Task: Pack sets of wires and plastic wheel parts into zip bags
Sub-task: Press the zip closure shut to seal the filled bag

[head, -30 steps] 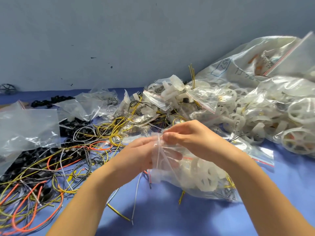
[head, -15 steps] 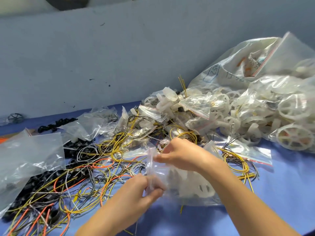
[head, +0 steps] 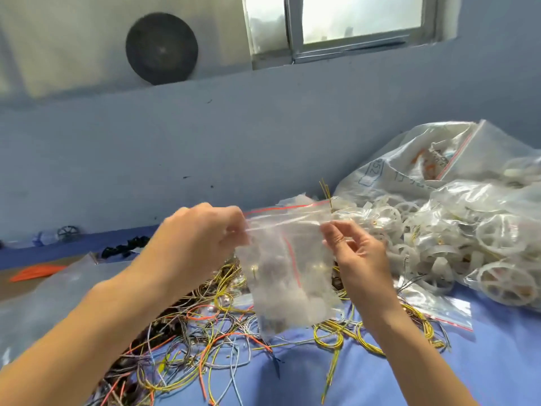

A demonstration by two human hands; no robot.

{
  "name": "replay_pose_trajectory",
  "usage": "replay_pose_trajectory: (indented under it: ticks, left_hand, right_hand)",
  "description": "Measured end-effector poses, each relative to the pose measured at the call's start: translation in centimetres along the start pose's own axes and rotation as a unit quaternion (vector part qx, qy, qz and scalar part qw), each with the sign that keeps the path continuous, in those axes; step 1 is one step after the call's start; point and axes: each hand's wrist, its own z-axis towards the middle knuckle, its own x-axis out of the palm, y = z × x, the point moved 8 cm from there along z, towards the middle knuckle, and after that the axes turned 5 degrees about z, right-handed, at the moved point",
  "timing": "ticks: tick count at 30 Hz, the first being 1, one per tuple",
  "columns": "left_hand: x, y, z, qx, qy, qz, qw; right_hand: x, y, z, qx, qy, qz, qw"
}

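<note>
While left hand (head: 199,238) and right hand (head: 357,253) fingers pinch zip bag (head: 289,282) top ends, seal maybe part-closed: bag weight could pop it, spilling onto wires (head: 205,326) at 6 o'clock.

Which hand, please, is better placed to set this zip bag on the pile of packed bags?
Likely the right hand: it pinches the zip bag nearest the pile of packed bags; the left hand grips the far corner.

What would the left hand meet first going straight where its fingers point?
The zip bag: the left hand pinches its top edge, pointing right along it. Past that, probably the right hand.
</note>
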Motion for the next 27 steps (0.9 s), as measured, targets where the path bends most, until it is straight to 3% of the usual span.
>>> replay_pose_trajectory:
  ticks: [2, 6, 10, 14, 17, 27]
  left_hand:
    - [-2.3, 0.4, 0.7, 0.009, -0.038, -0.002, 0.999]
    - [-2.9, 0.2, 0.1, 0.031, -0.007, 0.011, 0.999]
    - [-2.3, -1.1, -0.8, 0.088, 0.037, -0.014, 0.995]
    - [-2.0, -0.4, -2.1, 0.101, 0.067, -0.061, 0.991]
    - [-2.6, 2.3, -3.3, 0.081, 0.079, -0.078, 0.991]
    - [-2.2, 4.8, -5.8, 0.019, 0.108, 0.036, 0.993]
  right_hand:
    - [0.1, 0.3, -0.6, 0.01, -0.004, 0.013, 1.0]
    - [1.0, -0.7, -2.3, 0.102, 0.035, 0.07, 0.992]
    - [3.5, -1.3, -4.4, 0.187, 0.128, 0.08, 0.971]
    - [3.4, -0.4, -4.8, 0.214, 0.116, 0.145, 0.959]
    - [2.2, 0.6, -4.6, 0.206, 0.089, 0.167, 0.96]
    - [3.1, 3.6, -4.7, 0.087, 0.052, 0.009, 0.995]
